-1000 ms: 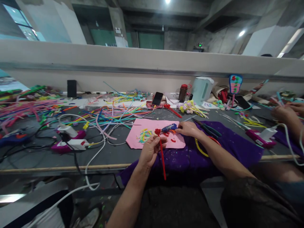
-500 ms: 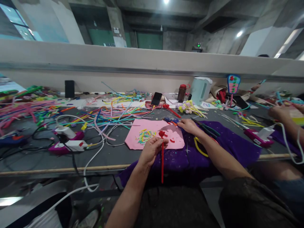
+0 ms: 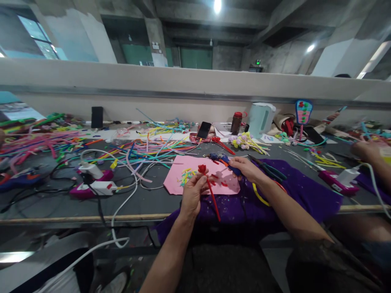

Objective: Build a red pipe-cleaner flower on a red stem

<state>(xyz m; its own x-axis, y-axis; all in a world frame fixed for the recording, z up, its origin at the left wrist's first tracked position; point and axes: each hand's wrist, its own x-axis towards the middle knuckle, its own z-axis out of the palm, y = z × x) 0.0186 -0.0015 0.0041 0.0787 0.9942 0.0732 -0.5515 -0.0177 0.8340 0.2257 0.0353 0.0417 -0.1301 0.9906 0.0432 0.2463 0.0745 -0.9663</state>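
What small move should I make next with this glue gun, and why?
Perhaps bring the glue gun to the red flower: your right hand grips the gun, your left hand pinches the flower's stem, and flower and gun tip look apart.

The red flower (image 3: pixel 202 168) is tilted and pinched in the left hand (image 3: pixel 192 193), bloom above the fingertips, slim stem (image 3: pixel 214 203) slanting down rightward; the blue glue gun (image 3: pixel 218 157) with orange trigger is gripped in the right hand (image 3: pixel 244 167), nozzle directed left.
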